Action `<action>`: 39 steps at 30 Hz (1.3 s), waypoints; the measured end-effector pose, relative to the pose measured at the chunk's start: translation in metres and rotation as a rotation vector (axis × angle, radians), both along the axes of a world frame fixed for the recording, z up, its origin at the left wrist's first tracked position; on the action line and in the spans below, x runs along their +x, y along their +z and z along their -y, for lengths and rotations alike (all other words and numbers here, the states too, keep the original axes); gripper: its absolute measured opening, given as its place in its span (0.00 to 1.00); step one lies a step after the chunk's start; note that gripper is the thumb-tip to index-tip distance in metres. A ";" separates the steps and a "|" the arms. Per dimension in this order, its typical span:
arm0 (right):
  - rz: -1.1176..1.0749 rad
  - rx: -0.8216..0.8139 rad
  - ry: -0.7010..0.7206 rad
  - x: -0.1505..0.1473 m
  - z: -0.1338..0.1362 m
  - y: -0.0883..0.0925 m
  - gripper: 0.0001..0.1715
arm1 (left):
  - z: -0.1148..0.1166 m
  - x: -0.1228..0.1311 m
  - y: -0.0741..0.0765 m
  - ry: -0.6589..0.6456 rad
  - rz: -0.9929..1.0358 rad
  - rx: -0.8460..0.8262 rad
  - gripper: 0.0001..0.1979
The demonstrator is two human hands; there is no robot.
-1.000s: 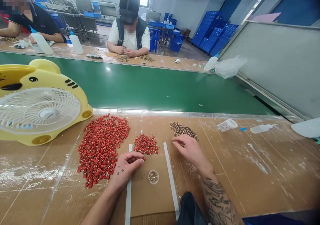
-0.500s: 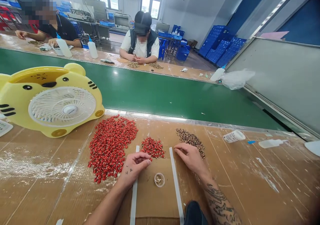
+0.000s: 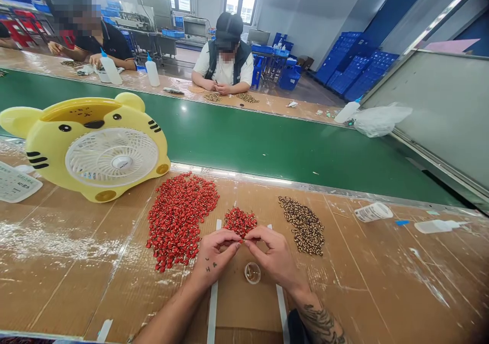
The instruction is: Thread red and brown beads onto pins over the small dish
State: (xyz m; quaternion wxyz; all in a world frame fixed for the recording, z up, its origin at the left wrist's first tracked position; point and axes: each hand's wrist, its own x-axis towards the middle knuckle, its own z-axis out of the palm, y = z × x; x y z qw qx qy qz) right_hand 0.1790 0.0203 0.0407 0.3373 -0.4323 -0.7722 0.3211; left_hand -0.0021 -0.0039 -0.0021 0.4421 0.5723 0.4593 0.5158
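Note:
My left hand [image 3: 214, 255] and my right hand [image 3: 272, 255] meet fingertip to fingertip just in front of a small heap of red parts [image 3: 240, 221]. Both hands are pinched; the left holds a small red part, and what the right holds is too small to name. A large heap of red parts [image 3: 179, 217] lies to the left. A pile of small brown parts [image 3: 304, 224] lies to the right of my right hand. A small clear cup [image 3: 252, 273] sits under my hands on a cardboard sheet [image 3: 244, 303] edged by two white strips.
A yellow tiger-shaped desk fan [image 3: 95, 148] stands at the left. A green conveyor belt [image 3: 244, 140] runs behind the bench. Two people sit across it with squeeze bottles [image 3: 110, 69] and piles of parts. A small bottle [image 3: 372, 212] and a dropper [image 3: 435, 226] lie at the right.
My right hand has come away from the brown pile and moved left to meet my left hand. The camera has turned a little to the left.

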 end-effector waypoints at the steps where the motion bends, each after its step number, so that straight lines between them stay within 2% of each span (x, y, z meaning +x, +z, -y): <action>1: 0.009 0.003 0.007 0.000 0.000 0.000 0.04 | 0.000 0.000 0.001 -0.002 -0.019 0.017 0.07; 10: 0.020 -0.005 0.028 -0.004 0.005 0.002 0.04 | 0.000 -0.003 0.001 -0.014 -0.057 0.137 0.09; 14: -0.019 -0.131 -0.011 -0.003 0.001 0.001 0.03 | 0.001 -0.003 0.002 -0.013 -0.032 0.167 0.09; 19: -0.056 -0.235 0.006 0.000 -0.001 0.002 0.07 | 0.001 -0.003 0.003 -0.012 -0.016 0.133 0.08; 26: -0.133 -0.557 0.042 0.004 -0.006 0.003 0.09 | 0.007 -0.002 0.001 -0.030 0.004 0.015 0.04; 31: -0.187 -0.665 0.063 0.004 -0.010 -0.002 0.11 | 0.009 0.000 -0.001 -0.030 0.044 -0.046 0.04; 35: -0.199 -0.654 0.072 0.003 -0.011 -0.010 0.11 | 0.006 0.002 -0.005 -0.036 -0.016 -0.052 0.04; 39: -0.164 -0.525 0.046 0.009 -0.014 -0.018 0.11 | 0.001 0.003 -0.005 0.020 -0.170 0.023 0.07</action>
